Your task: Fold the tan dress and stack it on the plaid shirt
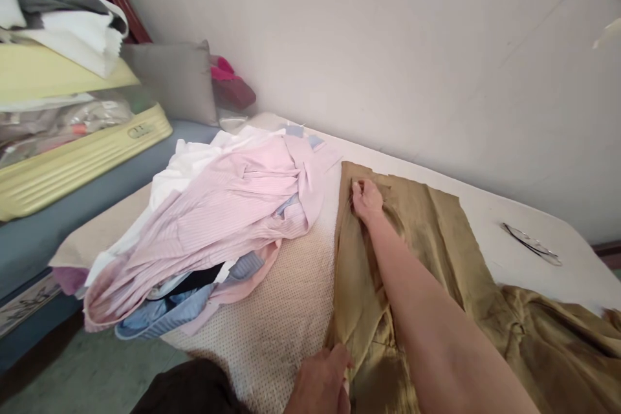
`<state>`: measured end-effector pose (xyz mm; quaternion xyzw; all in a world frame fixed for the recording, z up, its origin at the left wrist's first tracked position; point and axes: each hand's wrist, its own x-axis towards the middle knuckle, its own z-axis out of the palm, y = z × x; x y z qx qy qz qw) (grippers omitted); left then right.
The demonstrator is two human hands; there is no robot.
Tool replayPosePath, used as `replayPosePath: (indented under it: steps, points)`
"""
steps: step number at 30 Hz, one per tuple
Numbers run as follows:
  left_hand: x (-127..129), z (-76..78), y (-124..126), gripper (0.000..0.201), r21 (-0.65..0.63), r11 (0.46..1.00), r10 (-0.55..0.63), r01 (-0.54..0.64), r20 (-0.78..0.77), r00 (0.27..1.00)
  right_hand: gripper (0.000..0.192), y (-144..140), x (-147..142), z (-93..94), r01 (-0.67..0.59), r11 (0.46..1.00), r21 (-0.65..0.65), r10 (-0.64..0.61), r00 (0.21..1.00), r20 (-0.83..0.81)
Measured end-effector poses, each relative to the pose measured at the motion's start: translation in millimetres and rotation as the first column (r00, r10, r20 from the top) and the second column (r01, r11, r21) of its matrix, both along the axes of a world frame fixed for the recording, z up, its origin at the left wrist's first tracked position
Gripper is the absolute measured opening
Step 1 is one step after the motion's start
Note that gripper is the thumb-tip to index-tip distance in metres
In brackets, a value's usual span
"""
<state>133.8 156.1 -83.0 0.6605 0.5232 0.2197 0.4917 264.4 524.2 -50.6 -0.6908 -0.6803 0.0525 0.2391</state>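
A shiny olive-gold cloth (451,239) is spread over the right part of the table, flat at its far end and bunched into folds at the right. Near its far left corner, my right hand (367,199) is closed, pinching a fold of the cloth close to the left edge. My left hand (324,378) grips that same left edge low in the view, its fingers closed and partly cut off by the frame. Between the two hands the edge runs fairly straight, with creases beside my right forearm.
Pink striped and white garments (242,194) lie heaped left of the cloth on a dotted cover (272,310). Eyeglasses (531,244) rest at the right. Behind the table is a pale wall (388,45). A yellow case (82,162) and a grey cushion (169,77) stand at left.
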Motion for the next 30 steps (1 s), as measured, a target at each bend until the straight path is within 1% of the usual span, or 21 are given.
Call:
replayPosePath:
  steps: [2,5,7,9,10,12,14,16,17,18,19,20,21,22,23,24,25,27,28,30]
  points:
    - [1,1.8,-1,0.031,-0.030,1.000,0.001,-0.002,-0.016,1.000,0.035,-2,9,3.1,-0.030,0.999,-0.021,0.030,1.000,0.003]
    - [5,3.3,-2,0.032,-0.069,0.998,-0.018,0.013,-0.068,0.998,0.051,-18,15,6.8,-0.029,0.999,-0.013,0.030,0.999,0.023]
    - [10,4.1,-3,0.033,-0.090,0.996,-0.004,-0.008,-0.132,0.991,0.061,-33,12,1.3,-0.039,0.998,-0.039,0.042,0.996,0.077]
    - [14,7.9,-3,0.033,-0.098,0.994,0.036,-0.056,-0.200,0.979,0.070,-45,4,-8.0,-0.060,0.990,-0.127,0.081,0.983,0.166]
    - [14,11.8,-2,0.032,-0.097,0.993,0.051,-0.074,-0.222,0.974,0.073,-49,1,-12.0,-0.064,0.982,-0.179,0.102,0.973,0.207]
    - [11,24.6,-2,0.029,-0.088,0.993,0.060,-0.083,-0.232,0.971,0.077,-52,-3,-15.4,-0.060,0.964,-0.259,0.126,0.961,0.247]
    - [4,42.5,-1,0.025,-0.062,0.996,0.055,-0.071,-0.222,0.973,0.077,-52,-1,-11.4,-0.063,0.947,-0.316,0.142,0.962,0.233]
    - [-3,59.9,1,0.024,0.024,0.993,0.115,-0.113,-0.271,0.956,0.077,-56,4,-2.6,-0.068,0.930,-0.361,0.151,0.966,0.209]
    - [-5,66.2,1,0.026,0.112,0.982,0.182,-0.154,-0.311,0.933,0.077,-60,6,2.1,-0.069,0.927,-0.368,0.153,0.967,0.203]
    - [-6,69.8,2,0.029,0.236,0.954,0.258,-0.184,-0.338,0.905,0.076,-65,7,6.4,-0.075,0.933,-0.352,0.155,0.966,0.205]
    - [-4,70.2,1,0.033,0.384,0.903,0.332,-0.191,-0.344,0.879,0.075,-71,7,9.6,-0.088,0.945,-0.315,0.162,0.963,0.215]
    - [-1,67.3,1,0.036,0.529,0.833,0.384,-0.164,-0.337,0.860,0.074,-77,5,11.7,-0.111,0.957,-0.269,0.176,0.958,0.228]
    - [3,61.1,-1,0.040,0.655,0.746,0.419,-0.120,-0.321,0.849,0.074,-81,1,12.6,-0.142,0.963,-0.227,0.198,0.950,0.243]
    - [9,52.1,-3,0.044,0.746,0.661,0.449,-0.077,-0.310,0.838,0.074,-84,-4,12.2,-0.175,0.964,-0.200,0.225,0.940,0.257]
    - [14,40.8,-6,0.046,0.802,0.597,0.468,-0.029,-0.318,0.825,0.074,-84,-9,10.7,-0.201,0.959,-0.202,0.252,0.929,0.270]
    - [19,28.1,-9,0.049,0.828,0.561,0.478,0.018,-0.341,0.809,0.075,-81,-15,8.5,-0.215,0.949,-0.229,0.275,0.921,0.276]
    - [23,14.9,-12,0.053,0.833,0.551,0.485,0.053,-0.371,0.792,0.075,-75,-21,5.6,-0.220,0.939,-0.265,0.293,0.915,0.278]
    - [29,-9.7,-18,0.065,0.818,0.564,0.474,0.107,-0.428,0.769,0.076,-58,-30,-0.6,-0.217,0.923,-0.318,0.310,0.908,0.280]
    - [31,-20.0,-21,0.065,0.816,0.565,0.479,0.121,-0.444,0.757,0.077,-47,-33,-3.7,-0.210,0.922,-0.325,0.307,0.909,0.283]
    - [35,-35.7,-23,0.051,0.844,0.529,0.560,0.085,-0.423,0.713,0.080,-23,-36,-9.0,-0.200,0.928,-0.314,0.293,0.912,0.286]
